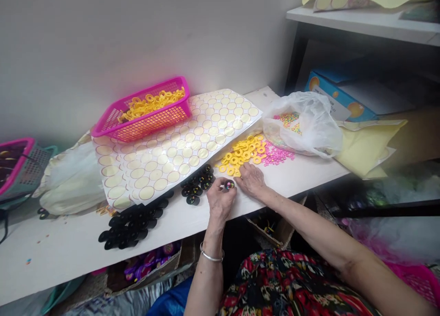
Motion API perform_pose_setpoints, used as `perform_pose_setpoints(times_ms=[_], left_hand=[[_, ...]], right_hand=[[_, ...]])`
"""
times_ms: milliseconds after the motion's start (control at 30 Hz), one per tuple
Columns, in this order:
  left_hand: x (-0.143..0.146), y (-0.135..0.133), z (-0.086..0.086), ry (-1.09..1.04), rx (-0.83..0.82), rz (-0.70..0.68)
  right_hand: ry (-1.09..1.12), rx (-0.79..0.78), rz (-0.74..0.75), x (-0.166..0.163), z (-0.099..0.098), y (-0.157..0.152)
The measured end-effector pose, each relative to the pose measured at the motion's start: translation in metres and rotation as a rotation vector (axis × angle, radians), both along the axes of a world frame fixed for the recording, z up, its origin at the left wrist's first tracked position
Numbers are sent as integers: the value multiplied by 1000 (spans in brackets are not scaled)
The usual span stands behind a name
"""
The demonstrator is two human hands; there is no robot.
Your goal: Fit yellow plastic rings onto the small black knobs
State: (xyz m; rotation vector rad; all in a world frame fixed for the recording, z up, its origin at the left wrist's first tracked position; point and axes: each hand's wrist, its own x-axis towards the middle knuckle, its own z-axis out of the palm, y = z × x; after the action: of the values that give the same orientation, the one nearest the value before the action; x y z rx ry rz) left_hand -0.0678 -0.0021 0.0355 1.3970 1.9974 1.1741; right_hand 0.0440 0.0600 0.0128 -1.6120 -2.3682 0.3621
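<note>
My left hand [221, 200] is closed around a small black cup [229, 184], held upright with pink and other coloured bits inside. My right hand [252, 180] is just to its right, its fingers curled down at the near edge of a pile of yellow rings [244, 150]. Whatever lies under those fingertips is hidden. Beside the rings spreads a patch of small pink beads [277, 154]. Left of my left hand stand several black cups [198, 184] with coloured bits in them. Farther left lies a cluster of plain black cups [132, 226].
A pink basket [144, 123] of yellow pieces rests on sheets of round stickers [172, 155]. A clear plastic bag [309, 123] with coloured beads sits at the back right, near yellow paper [369, 144]. Below the table edge is a box [147, 272] of purple items.
</note>
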Motion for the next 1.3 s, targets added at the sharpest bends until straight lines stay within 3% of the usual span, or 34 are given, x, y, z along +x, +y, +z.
perform_pose_setpoints(times_ms=[133,267,433,667,800,900,1000,1100,1300], left_hand=[[12,-5,-20,-147,-57,-39],[20,-4,-41,-153,-22,-122],[28,-1,-52,-163,8,-151],[18,-7,-53,-150,28,-211],[9,-9,-53,-307,1,-195],[10,-8,-50,-481,-1,-109],[16,-7,-42,-580,0,-66],[23,-5,-34,-537,4,-120],[27,-4,-31,-461,12,-140]], right_hand=[[48,30,-5,20,-3,-1],[302,11,-9,53,-4,-11],[524,-10,228,69,8,-25],[237,69,336,57,25,-26],[90,82,370,54,29,-23],[69,63,370,53,31,-22],[107,33,364,53,29,-23],[222,-33,338,55,24,-24],[664,-263,217,53,15,-27]])
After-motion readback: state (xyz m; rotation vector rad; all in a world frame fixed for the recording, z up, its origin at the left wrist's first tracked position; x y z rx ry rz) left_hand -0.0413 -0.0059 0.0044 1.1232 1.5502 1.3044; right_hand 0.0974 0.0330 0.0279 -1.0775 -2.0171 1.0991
